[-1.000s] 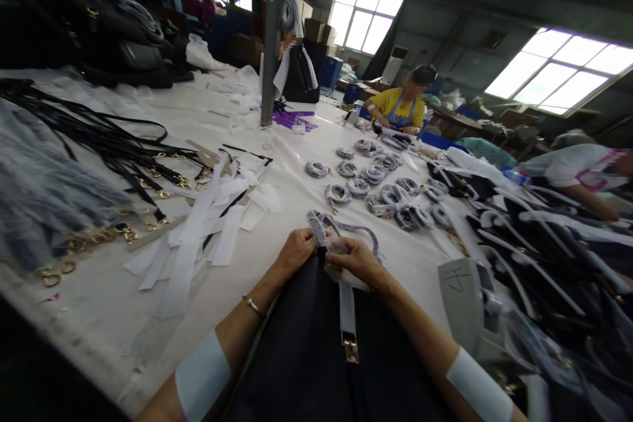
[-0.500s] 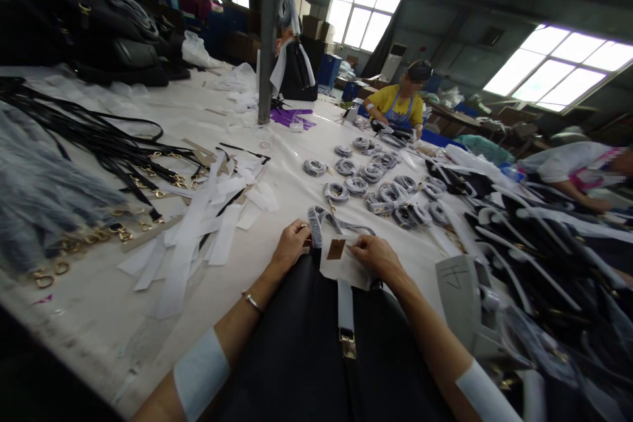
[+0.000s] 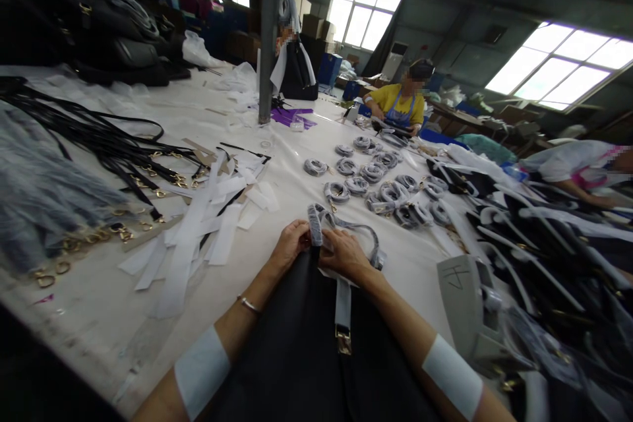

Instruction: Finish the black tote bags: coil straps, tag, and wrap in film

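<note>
A smooth black bag (image 3: 291, 346) is sitting just below the left hand (image 3: 295, 238), which is pinching the crinkly, plastic-wrapped handle (image 3: 315, 227). The right hand (image 3: 345, 253) is curling beside it, its exact grip hidden. Light, even fingertip pressure is probably suiting that thin wrap. Beyond both hands, ring-shaped coils (image 3: 357, 185) are resting on the bench (image 3: 289, 158).

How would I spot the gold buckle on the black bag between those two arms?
Find the white table, then the large black bag at its near side, between the forearms. Below the right hand, a pale strip runs down the bag to the gold buckle. Unlike the gold clasps crowded on the table's left, it sits alone.
</note>
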Motion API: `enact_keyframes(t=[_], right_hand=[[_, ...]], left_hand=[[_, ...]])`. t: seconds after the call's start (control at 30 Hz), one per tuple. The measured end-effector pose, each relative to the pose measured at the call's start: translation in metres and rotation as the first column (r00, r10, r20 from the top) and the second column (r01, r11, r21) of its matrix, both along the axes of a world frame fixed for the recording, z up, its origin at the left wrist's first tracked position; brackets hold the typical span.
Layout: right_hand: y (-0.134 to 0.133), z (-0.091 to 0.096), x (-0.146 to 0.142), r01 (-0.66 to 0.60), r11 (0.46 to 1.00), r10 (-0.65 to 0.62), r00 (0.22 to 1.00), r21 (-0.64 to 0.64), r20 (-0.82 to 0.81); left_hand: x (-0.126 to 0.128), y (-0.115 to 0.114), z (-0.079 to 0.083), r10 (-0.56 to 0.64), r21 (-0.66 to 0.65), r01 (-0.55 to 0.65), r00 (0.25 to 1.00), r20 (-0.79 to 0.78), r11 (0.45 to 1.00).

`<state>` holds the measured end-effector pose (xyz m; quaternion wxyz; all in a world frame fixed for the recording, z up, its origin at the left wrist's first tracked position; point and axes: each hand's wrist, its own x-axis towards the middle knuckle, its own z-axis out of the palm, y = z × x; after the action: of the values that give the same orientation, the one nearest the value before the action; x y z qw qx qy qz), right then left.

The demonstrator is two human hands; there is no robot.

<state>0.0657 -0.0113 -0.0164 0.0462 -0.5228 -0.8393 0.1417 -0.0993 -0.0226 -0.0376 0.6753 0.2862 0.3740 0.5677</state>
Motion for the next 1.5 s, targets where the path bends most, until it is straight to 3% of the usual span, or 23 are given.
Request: enact_keyframes(t=[0.23,0.33,0.53,0.73,0.83,0.93,1.03,1.23,1.43,1.5], right_hand=[[-0.006,0.010,-0.004,0.023,0.999,-0.027,0.994,0.039,0.105],[-0.016,0.012,-0.005,0.019,0.999,-0.025,0.993,0.048,0.117],[-0.015,0.016,0.011,0.092,0.996,-0.092,0.995,0.004,0.041],[-0.015,0.027,0.031,0.074,0.980,-0.110,0.974,-0.183,-0.197],[-0.018,0.033,0.031,0.108,0.965,-0.202,0.885,-0.238,-0.420],[-0.019,0.041,0.022,0.101,0.964,-0.245,0.699,-0.246,-0.672],[-0.018,0.044,0.010,0.036,0.948,-0.289,0.518,-0.317,-0.805],[-0.013,0.031,-0.009,-0.045,0.883,-0.394,0.466,-0.467,-0.792],[-0.014,0.028,-0.008,-0.068,0.829,-0.504,0.338,-0.555,-0.795],[-0.014,0.029,-0.010,-0.064,0.818,-0.520,0.342,-0.572,-0.782]], left_hand=[[-0.004,0.002,0.002,0.130,0.039,-0.128,0.989,-0.066,0.991],[-0.004,0.003,0.000,0.115,0.026,-0.112,0.981,-0.156,0.993],[-0.019,-0.006,0.002,-0.150,-0.024,0.155,0.890,-0.431,0.988],[-0.047,-0.014,0.019,-0.304,-0.038,0.345,0.764,-0.570,0.938],[-0.049,-0.015,0.031,-0.241,0.111,0.362,0.789,-0.565,0.925],[-0.040,-0.016,0.035,-0.137,0.234,0.264,0.883,-0.449,0.936],[-0.029,-0.016,0.031,-0.069,0.272,0.167,0.940,-0.333,0.948],[-0.018,-0.016,0.017,-0.097,0.229,0.177,0.942,-0.323,0.957],[-0.023,-0.015,0.023,-0.055,0.208,0.135,0.936,-0.348,0.969],[-0.023,-0.016,0.026,-0.032,0.232,0.125,0.929,-0.369,0.965]])
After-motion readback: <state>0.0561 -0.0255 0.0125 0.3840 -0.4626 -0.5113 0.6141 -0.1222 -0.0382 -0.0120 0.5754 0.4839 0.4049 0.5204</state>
